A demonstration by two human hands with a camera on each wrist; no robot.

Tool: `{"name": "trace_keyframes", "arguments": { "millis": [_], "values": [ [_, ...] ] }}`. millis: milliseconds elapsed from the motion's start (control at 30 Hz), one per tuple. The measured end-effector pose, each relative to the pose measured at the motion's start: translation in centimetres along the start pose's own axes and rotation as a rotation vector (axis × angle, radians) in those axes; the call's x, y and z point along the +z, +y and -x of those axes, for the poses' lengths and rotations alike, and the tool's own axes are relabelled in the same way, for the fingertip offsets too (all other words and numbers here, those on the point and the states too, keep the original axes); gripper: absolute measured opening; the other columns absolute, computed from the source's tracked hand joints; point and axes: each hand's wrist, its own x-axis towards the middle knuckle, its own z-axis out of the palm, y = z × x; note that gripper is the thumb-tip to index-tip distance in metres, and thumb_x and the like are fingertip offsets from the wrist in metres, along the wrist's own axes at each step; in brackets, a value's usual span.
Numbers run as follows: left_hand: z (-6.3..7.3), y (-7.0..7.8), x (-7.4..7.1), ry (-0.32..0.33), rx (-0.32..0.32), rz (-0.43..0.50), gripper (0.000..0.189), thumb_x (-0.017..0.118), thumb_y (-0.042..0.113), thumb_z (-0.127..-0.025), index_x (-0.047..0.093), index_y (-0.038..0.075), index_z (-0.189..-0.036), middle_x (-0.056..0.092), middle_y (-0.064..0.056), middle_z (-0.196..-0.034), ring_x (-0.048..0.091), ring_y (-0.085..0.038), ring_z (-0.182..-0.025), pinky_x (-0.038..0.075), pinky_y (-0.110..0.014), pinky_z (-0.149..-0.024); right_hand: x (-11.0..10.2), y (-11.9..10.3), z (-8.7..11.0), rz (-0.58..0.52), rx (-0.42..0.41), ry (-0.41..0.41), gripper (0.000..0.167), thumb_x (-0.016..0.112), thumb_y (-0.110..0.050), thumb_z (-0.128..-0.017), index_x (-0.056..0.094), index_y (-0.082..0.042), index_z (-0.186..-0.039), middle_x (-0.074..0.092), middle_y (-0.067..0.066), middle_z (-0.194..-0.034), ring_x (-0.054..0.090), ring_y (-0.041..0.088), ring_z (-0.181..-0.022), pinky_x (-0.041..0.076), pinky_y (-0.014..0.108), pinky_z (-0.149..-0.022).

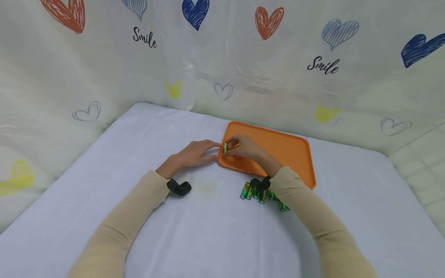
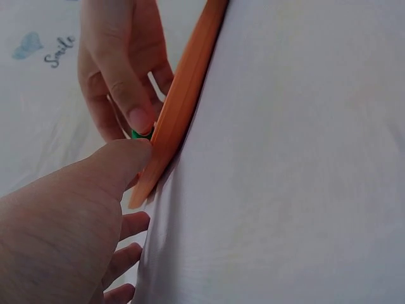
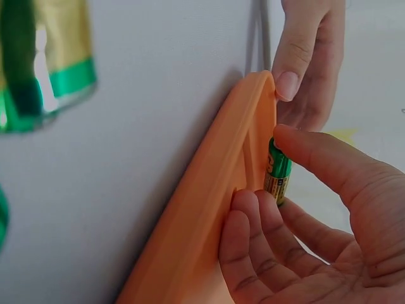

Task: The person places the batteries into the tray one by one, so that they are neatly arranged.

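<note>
In the head view an orange tray (image 1: 278,148) lies toward the back of the table. My right hand (image 1: 245,147) is over the tray's left end and pinches a green and gold battery (image 3: 278,168) between thumb and fingers. The right wrist view shows the thumb on one end of that battery, close to the tray's wall. My left hand (image 1: 196,153) touches the tray's left edge from outside, its fingers fairly straight. In the left wrist view the left thumb is at the rim, and only a green bit of the battery shows.
Several green batteries (image 1: 262,196) lie on the white tablecloth (image 1: 208,231) in front of the tray, partly hidden by the right wrist and its black wrist camera (image 1: 260,183). Behind the table hangs a pale curtain (image 1: 243,58) printed with hearts.
</note>
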Motion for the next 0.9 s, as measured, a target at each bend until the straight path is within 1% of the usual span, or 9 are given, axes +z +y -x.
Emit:
{"name": "trace_keyframes", "arguments": {
  "millis": [200,333,500,767,900],
  "values": [
    [-0.05,0.04,0.02,-0.005,0.006,0.002,0.053,0.052,0.040,-0.101,0.043,0.017,-0.148,0.046,-0.004,-0.147,0.038,-0.021,-0.138,0.028,-0.050,-0.110,0.38,0.07,-0.28,0.014,0.022,0.008,0.053,0.077,-0.018,-0.085,0.055,-0.003,-0.132,0.058,0.012,-0.108,0.056,0.021,-0.080,0.050,0.024,-0.068],
    [-0.07,-0.01,0.03,0.001,0.004,-0.001,0.052,0.052,0.040,-0.101,0.044,0.017,-0.147,0.047,-0.003,-0.146,0.039,-0.021,-0.138,0.028,-0.050,-0.110,0.56,0.02,-0.39,0.000,0.021,0.007,0.052,0.077,-0.017,-0.086,0.055,-0.002,-0.131,0.059,0.012,-0.107,0.056,0.021,-0.079,0.050,0.024,-0.067],
    [-0.10,-0.09,0.13,0.006,0.008,0.003,0.052,0.051,0.041,-0.101,0.044,0.018,-0.147,0.048,-0.003,-0.146,0.039,-0.020,-0.137,0.029,-0.049,-0.109,0.66,-0.09,-0.37,-0.028,0.026,0.004,0.051,0.076,-0.015,-0.086,0.055,0.000,-0.131,0.060,0.013,-0.108,0.057,0.020,-0.079,0.051,0.024,-0.067],
    [-0.13,-0.15,0.26,0.004,0.013,-0.001,0.052,0.051,0.042,-0.101,0.044,0.018,-0.147,0.047,-0.003,-0.146,0.039,-0.020,-0.137,0.028,-0.050,-0.110,0.65,-0.22,-0.22,-0.023,0.035,0.008,0.052,0.074,-0.015,-0.088,0.053,0.000,-0.133,0.059,0.014,-0.110,0.055,0.019,-0.079,0.050,0.024,-0.068],
    [-0.13,-0.15,0.21,0.010,0.009,-0.005,0.052,0.051,0.042,-0.101,0.044,0.019,-0.147,0.048,-0.003,-0.145,0.040,-0.021,-0.137,0.028,-0.051,-0.110,0.55,-0.29,-0.08,-0.054,0.042,0.016,0.051,0.072,-0.015,-0.089,0.052,0.000,-0.134,0.058,0.016,-0.113,0.056,0.018,-0.076,0.051,0.024,-0.068]
  ]
}}
